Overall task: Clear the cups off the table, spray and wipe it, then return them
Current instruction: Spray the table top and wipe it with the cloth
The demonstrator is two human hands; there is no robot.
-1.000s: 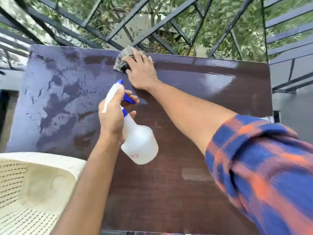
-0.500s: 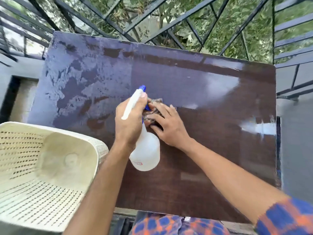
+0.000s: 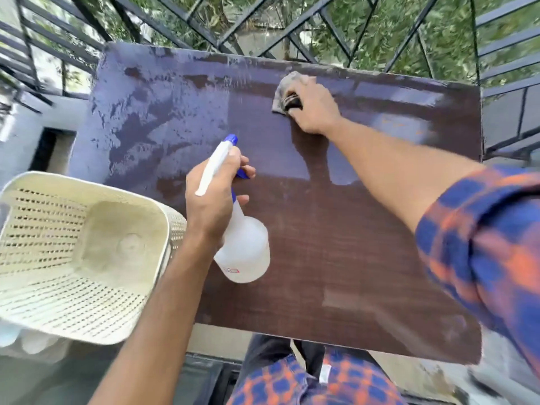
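Observation:
The dark brown table (image 3: 336, 273) is wet and streaked over its left and far parts. My left hand (image 3: 213, 200) holds a white spray bottle (image 3: 245, 252) with a blue nozzle above the table's near-left area, nozzle aimed away from me. My right hand (image 3: 312, 109) presses a grey cloth (image 3: 285, 90) flat on the tabletop near the far edge, right of centre. No cups stand on the table. Pale rounded shapes (image 3: 32, 340) under the chair at lower left are too blurred to identify.
A cream perforated plastic chair (image 3: 73, 252) stands against the table's left near corner. A black metal railing (image 3: 204, 24) with foliage behind runs along the far and right sides. My checked sleeve (image 3: 482, 235) hangs over the right of the table.
My right hand slid the cloth from beside the bottle at mid-table out to the far edge, further right. The left hand and the bottle stayed over the near-left area.

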